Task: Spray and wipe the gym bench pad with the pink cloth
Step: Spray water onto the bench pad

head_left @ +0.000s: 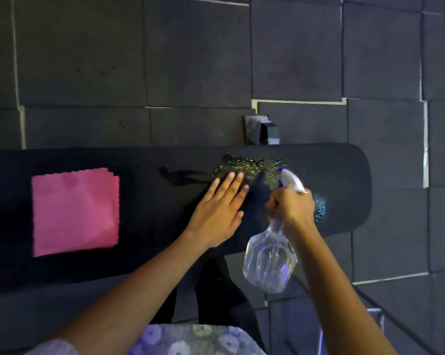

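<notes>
The left hand [220, 203] is lying flat, fingers straight, on the bench [149, 213], while the right hand [291, 204] is gripping one bottle [270, 262] by its neck, nozzle over a wet patch [247, 166]. One folded cloth [75, 211] is lying on the bench, well left of both hands.

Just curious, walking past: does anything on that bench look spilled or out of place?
Only a wet patch of droplets near the right end of the bench pad, with a dark streak trailing left. It lies just ahead of the spray bottle in the right hand, so it is probably fresh spray.
</notes>
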Demonstrator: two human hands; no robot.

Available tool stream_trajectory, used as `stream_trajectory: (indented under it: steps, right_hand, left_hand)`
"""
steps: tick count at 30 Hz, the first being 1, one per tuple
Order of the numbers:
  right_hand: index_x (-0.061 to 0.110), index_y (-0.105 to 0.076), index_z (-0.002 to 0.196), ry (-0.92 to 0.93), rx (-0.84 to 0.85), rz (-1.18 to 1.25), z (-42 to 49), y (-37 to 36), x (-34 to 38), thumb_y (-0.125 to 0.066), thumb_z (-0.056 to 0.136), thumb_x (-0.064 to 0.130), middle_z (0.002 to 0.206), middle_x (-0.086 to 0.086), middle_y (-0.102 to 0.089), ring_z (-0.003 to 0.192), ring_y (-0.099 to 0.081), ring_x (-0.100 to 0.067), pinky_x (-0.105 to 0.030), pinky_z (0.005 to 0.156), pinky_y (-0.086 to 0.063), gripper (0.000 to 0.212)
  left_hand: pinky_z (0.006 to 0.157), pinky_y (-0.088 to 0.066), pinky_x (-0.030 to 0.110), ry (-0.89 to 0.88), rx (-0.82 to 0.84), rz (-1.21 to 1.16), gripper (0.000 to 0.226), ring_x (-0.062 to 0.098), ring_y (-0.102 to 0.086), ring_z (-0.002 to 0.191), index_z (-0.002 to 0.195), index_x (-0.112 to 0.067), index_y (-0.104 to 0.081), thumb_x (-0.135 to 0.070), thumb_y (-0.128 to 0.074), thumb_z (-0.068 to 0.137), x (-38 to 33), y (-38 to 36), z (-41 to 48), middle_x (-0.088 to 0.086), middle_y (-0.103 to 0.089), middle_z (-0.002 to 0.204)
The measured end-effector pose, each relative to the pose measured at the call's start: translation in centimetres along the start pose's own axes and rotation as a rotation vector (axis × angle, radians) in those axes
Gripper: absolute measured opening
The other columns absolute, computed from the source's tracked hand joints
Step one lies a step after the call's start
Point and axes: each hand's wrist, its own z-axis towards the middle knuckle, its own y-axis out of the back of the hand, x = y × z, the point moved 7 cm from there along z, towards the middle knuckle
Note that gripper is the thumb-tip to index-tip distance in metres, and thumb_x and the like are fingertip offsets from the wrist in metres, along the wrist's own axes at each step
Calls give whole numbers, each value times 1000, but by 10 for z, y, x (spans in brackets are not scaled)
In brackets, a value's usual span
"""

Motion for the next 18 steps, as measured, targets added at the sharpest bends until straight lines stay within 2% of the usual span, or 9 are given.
stream_trajectory:
  steps: [2,5,9,11,14,16,18]
  right_hand:
    - [33,-69,54,-9,-88,37,19,44,0,-49,46,7,49,-8,-49,32,-42,-19,-25,38,-40,34]
    - [30,-72,71,-7,-234,-39,46,112,-3,-47,40,12,45,-5,-56,31,-48,-19,-26,36,-43,44]
    - [43,-67,76,-14,-256,-88,68,166,-21,-45,45,12,41,0,-51,31,-44,-18,-28,41,-44,49]
    - [33,-71,75,16,-194,-243,65,167,-33,-45,44,13,40,0,-52,32,-48,-19,-31,41,-47,45]
    - [2,-63,66,48,-53,-425,36,137,-57,-47,48,17,48,-14,-61,42,-58,-27,-44,44,-55,27]
    - [2,-55,60,97,93,-498,9,102,-73,-47,54,20,59,-20,-65,51,-62,-36,-46,48,-55,21]
    - [5,-53,61,132,204,-533,-17,69,-85,-45,59,22,62,-18,-65,58,-62,-40,-45,52,-54,18]
  left_hand:
    - [120,-6,44,-59,34,19,64,23,4,148,151,-17,-12,-34,-37,95,-35,-8,31,7,1,161]
    - [120,-3,44,-90,75,68,63,24,6,147,152,-17,-9,-33,-35,96,-74,-18,68,9,4,160]
    - [120,-6,46,-80,91,57,63,25,6,147,151,-18,-12,-34,-37,96,-97,-25,79,11,5,160]
    - [119,-8,47,-69,89,84,63,24,4,148,151,-19,-14,-34,-38,95,-100,-28,66,7,5,161]
    - [117,-16,48,20,69,64,60,22,-4,148,150,-21,-21,-33,-41,94,-86,-28,29,4,-3,161]
    - [115,-22,50,113,51,70,61,22,-11,147,149,-20,-25,-31,-44,93,-66,-29,-4,4,-10,160]
    - [114,-26,51,179,41,74,60,22,-16,146,149,-20,-27,-30,-44,91,-44,-29,-37,4,-14,160]
